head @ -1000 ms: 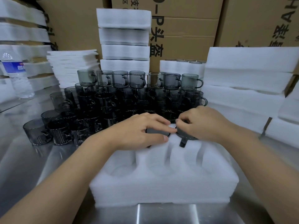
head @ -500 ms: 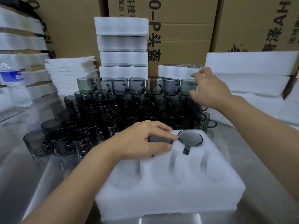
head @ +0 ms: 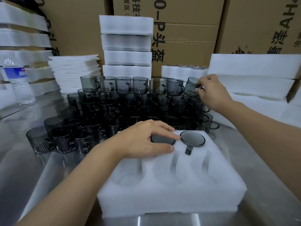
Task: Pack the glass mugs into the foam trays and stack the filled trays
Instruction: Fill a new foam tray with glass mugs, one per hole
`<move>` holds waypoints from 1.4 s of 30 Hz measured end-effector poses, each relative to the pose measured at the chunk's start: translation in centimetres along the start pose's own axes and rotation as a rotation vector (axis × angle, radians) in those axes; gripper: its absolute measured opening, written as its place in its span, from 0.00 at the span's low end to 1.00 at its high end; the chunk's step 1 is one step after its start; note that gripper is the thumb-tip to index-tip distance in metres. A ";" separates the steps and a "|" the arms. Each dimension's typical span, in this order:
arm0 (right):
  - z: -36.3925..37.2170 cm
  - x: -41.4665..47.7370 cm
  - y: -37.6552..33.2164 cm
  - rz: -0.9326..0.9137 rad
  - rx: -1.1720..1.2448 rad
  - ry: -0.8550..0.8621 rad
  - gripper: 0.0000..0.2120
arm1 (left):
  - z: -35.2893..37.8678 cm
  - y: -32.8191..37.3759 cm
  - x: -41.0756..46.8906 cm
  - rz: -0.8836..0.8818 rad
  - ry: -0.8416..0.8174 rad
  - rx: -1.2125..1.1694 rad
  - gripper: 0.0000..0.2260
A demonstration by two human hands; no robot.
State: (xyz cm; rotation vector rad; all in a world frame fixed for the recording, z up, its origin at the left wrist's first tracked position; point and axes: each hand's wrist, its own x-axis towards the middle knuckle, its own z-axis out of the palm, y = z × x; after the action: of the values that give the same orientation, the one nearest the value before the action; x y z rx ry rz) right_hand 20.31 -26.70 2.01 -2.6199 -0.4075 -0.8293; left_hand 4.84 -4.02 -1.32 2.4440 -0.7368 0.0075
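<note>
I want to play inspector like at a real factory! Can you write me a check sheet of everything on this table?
Surface: shiny metal table, bare at the front left.
Job's things: foam tray in front, two mugs sunk in its back pockets, one uncovered; stacked smoky mugs behind.
Clutter: water bottle at the far left.
Grippers: left hand rests on the tray over one packed mug; right hand grips a top-row mug, tilted.
Cables: nothing seen.
Surroundings: foam stacks and cardboard boxes behind.
</note>
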 end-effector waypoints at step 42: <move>-0.2 -10.7 -7.9 -0.367 0.397 0.044 0.10 | -0.4 -1.8 1.4 -0.178 0.582 -0.792 0.06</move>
State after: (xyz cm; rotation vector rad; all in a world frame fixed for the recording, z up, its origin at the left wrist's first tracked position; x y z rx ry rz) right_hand 8.81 -21.47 -2.25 -2.1856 -0.9543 -0.8139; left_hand 7.01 -3.23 -1.70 1.6090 -0.1895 0.2881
